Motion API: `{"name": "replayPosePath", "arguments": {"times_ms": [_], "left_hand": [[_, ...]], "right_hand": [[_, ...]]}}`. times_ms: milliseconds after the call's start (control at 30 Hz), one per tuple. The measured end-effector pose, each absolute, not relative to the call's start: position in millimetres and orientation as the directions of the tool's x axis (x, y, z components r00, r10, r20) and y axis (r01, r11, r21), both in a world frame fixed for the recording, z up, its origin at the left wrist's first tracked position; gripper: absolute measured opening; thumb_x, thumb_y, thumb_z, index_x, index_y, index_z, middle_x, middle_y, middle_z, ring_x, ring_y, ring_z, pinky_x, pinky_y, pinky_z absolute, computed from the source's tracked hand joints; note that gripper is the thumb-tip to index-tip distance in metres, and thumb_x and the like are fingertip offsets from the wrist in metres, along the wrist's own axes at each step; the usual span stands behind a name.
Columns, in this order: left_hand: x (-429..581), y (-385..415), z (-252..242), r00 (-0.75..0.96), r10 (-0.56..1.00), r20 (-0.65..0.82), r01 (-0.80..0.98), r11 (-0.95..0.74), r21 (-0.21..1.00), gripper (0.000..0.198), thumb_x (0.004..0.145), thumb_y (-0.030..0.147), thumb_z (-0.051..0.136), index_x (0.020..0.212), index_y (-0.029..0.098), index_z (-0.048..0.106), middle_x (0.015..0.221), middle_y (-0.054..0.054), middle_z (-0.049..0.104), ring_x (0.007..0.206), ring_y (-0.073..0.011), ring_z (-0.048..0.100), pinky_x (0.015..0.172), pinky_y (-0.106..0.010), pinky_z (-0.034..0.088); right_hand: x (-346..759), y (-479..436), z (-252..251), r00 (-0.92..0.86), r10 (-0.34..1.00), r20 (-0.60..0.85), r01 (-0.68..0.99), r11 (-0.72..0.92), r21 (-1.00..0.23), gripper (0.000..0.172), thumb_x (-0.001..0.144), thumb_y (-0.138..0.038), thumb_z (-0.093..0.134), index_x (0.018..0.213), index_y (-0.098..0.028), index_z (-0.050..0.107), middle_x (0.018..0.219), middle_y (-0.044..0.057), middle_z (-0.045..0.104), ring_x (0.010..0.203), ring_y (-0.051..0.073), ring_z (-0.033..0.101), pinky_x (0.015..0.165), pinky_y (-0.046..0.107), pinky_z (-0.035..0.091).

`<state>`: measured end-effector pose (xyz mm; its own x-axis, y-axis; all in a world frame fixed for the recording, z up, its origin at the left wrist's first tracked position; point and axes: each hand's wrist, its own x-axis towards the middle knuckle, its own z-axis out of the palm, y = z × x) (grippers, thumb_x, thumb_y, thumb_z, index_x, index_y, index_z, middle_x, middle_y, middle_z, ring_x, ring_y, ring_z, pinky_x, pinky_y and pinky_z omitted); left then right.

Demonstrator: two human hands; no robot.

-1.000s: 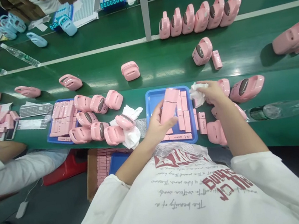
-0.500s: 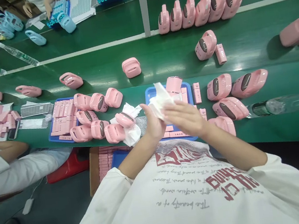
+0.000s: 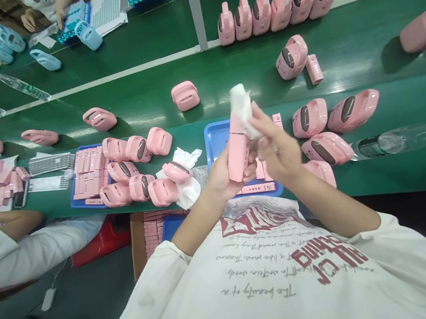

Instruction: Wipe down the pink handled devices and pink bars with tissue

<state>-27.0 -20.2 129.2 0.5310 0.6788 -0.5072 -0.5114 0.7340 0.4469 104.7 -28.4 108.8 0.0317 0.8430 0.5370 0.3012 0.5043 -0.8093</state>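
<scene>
My left hand (image 3: 223,175) is wrapped round a long pink plastic casing (image 3: 238,157), tilted above a blue tray (image 3: 214,137). My right hand (image 3: 281,150) pinches a crumpled white tissue (image 3: 240,103), which lies against the upper end of the casing. Part of that end is hidden under the tissue. In the tray below are several pink pieces, among them a flat pink strip with small round marks (image 3: 258,188), partly covered by my hands.
Pink handled devices (image 3: 142,187) and crumpled tissues (image 3: 189,192) lie to the left, near a blue tray of pink parts (image 3: 87,174). At right are more pink devices (image 3: 310,118) and a plastic bottle (image 3: 398,142). A co-worker's arm (image 3: 9,216) rests far left.
Half a second ago both hands were together on the tissue. Now my left hand has taken hold of the pink casing, and my right hand holds the tissue against its upper end.
</scene>
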Motion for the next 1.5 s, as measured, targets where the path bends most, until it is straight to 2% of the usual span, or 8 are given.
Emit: {"name": "replayPosePath", "arguments": {"times_ms": [200, 333, 467, 633, 833, 1033, 1267, 1500], "left_hand": [[-29, -21, 105, 0.378, 0.689, -0.618, -0.357, 0.725, 0.590, 0.027, 0.091, 0.021, 0.040, 0.069, 0.015, 0.054, 0.045, 0.001, 0.051, 0.033, -0.0089, 0.045, 0.036, -0.020, 0.034], [-18, -25, 82, 0.462, 0.670, -0.582, -0.187, 0.714, 0.674, 0.042, 0.093, 0.046, 0.034, 0.082, 0.013, 0.057, 0.052, -0.003, 0.059, 0.033, -0.0135, 0.050, 0.035, -0.024, 0.037], [1, -21, 47, 0.480, 0.665, -0.572, 0.018, 0.645, 0.764, 0.046, 0.095, 0.048, 0.027, 0.098, 0.013, 0.057, 0.062, -0.004, 0.062, 0.043, -0.0138, 0.057, 0.046, -0.027, 0.047], [15, 21, -2, 0.369, 0.770, -0.521, 0.636, 0.200, 0.745, 0.034, 0.088, 0.024, 0.051, 0.120, 0.012, 0.050, 0.119, -0.015, 0.061, 0.109, -0.0219, 0.060, 0.093, -0.034, 0.046], [47, 69, -33, 0.248, 0.811, -0.530, 0.755, 0.181, 0.630, 0.067, 0.077, 0.018, 0.064, 0.135, 0.006, 0.033, 0.138, -0.028, 0.040, 0.127, -0.0382, 0.045, 0.103, -0.048, 0.036], [52, 81, -42, 0.168, 0.802, -0.573, 0.732, 0.288, 0.617, 0.060, 0.072, 0.010, 0.065, 0.126, 0.005, 0.040, 0.137, -0.028, 0.041, 0.127, -0.0374, 0.045, 0.101, -0.045, 0.038], [-7, 62, -3, 0.436, 0.711, -0.551, 0.385, 0.406, 0.829, 0.038, 0.080, 0.017, 0.049, 0.118, 0.015, 0.043, 0.098, -0.007, 0.066, 0.072, -0.0123, 0.063, 0.063, -0.024, 0.051], [-17, 12, 64, 0.573, 0.742, -0.347, -0.229, 0.552, 0.802, 0.064, 0.080, 0.073, 0.042, 0.113, 0.019, 0.048, 0.069, 0.001, 0.059, 0.052, -0.0122, 0.056, 0.048, -0.023, 0.045]], "right_hand": [[110, -27, 75, -0.306, 0.672, 0.675, 0.385, 0.736, -0.558, 0.033, 0.097, -0.036, 0.034, 0.111, -0.028, 0.063, 0.118, 0.004, 0.066, 0.123, 0.020, 0.054, 0.108, 0.045, 0.039], [123, -19, 62, 0.166, 0.884, 0.436, 0.440, 0.329, -0.835, 0.045, 0.096, -0.050, 0.028, 0.107, -0.022, 0.062, 0.105, 0.009, 0.066, 0.105, 0.023, 0.061, 0.093, 0.042, 0.048], [144, -17, 53, 0.066, 0.997, 0.027, 0.414, -0.003, -0.910, 0.047, 0.085, -0.062, 0.042, 0.090, -0.019, 0.062, 0.075, 0.003, 0.062, 0.072, 0.020, 0.059, 0.068, 0.034, 0.049], [192, 1, 36, 0.203, 0.964, -0.174, 0.698, -0.267, -0.664, 0.031, 0.078, -0.044, 0.055, 0.090, -0.016, 0.060, 0.077, 0.006, 0.062, 0.076, 0.022, 0.058, 0.071, 0.033, 0.045], [222, 43, 16, 0.372, 0.895, -0.246, 0.855, -0.434, -0.283, 0.036, 0.081, -0.041, 0.057, 0.104, -0.013, 0.058, 0.101, 0.017, 0.064, 0.097, 0.032, 0.059, 0.082, 0.041, 0.045], [219, 56, -7, 0.360, 0.904, -0.232, 0.841, -0.422, -0.339, 0.040, 0.081, -0.031, 0.061, 0.114, -0.010, 0.056, 0.115, 0.021, 0.059, 0.111, 0.032, 0.055, 0.092, 0.045, 0.044], [230, 49, -6, 0.415, 0.903, -0.114, 0.699, -0.397, -0.595, 0.052, 0.077, -0.030, 0.060, 0.123, -0.006, 0.055, 0.121, 0.022, 0.059, 0.116, 0.033, 0.054, 0.100, 0.051, 0.041], [164, 22, 48, 0.198, 0.933, 0.299, 0.483, 0.172, -0.859, 0.039, 0.093, -0.039, 0.039, 0.122, -0.022, 0.060, 0.124, 0.008, 0.063, 0.117, 0.023, 0.056, 0.101, 0.045, 0.045]]}}
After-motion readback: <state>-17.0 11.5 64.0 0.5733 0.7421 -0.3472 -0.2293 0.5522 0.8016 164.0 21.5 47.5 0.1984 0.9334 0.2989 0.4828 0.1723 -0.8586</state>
